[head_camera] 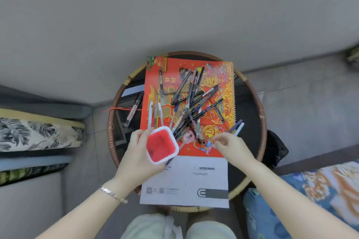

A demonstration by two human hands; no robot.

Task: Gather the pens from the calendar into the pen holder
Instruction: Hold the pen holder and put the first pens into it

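A red calendar (pixel 217 126) with a spiral edge lies on a round table (pixel 258 103). Several pens (pixel 191 101) are strewn in a heap across it. My left hand (pixel 136 153) grips a square red pen holder (pixel 162 144) with a white rim, held over the calendar's near left corner with its mouth facing up at me. Inside the holder I see no pens. My right hand (pixel 231 145) hovers over the calendar's near right part, fingers pinched together close to two pens (pixel 238 127) lying at the calendar's right edge. Whether those fingers hold anything is unclear.
A white printed sheet (pixel 184 182) lies under the calendar at the table's near side. A black marker (pixel 134 109) rests on the table left of the calendar. Patterned cushions sit left (pixel 38 134) and right (pixel 310 190). My knees (pixel 174 227) are below the table.
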